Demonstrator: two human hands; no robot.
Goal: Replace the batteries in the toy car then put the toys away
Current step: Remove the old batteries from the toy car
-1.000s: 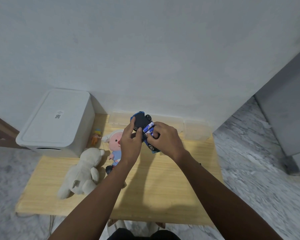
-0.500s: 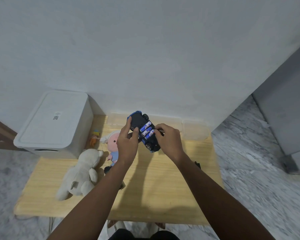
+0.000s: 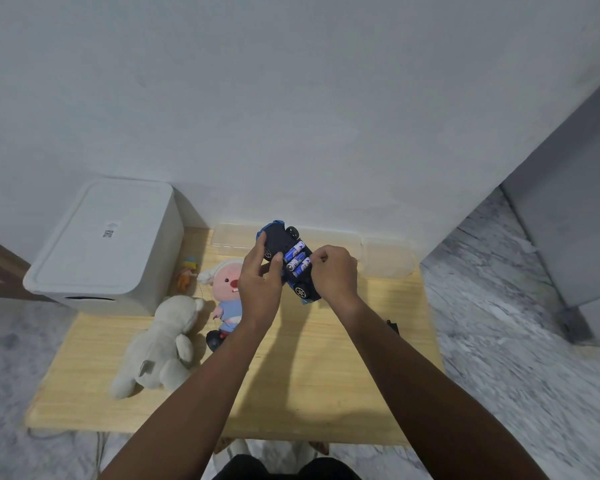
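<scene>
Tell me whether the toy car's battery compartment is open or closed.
Open. The toy car is held underside up, and three blue batteries lie exposed in its bay with no cover over them.

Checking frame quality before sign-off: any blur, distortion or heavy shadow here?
Head view: wide-angle bending toward the edges; marble floor smeared at right; toy car and batteries fairly sharp; soft arm shadows on the table; no glare.

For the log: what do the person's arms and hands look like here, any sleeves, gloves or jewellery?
Both forearms are bare up to the frame edge, with no sleeves in view. The left hand and right hand are ungloved. No watch, bracelet or ring shows on the visible sides.
</scene>
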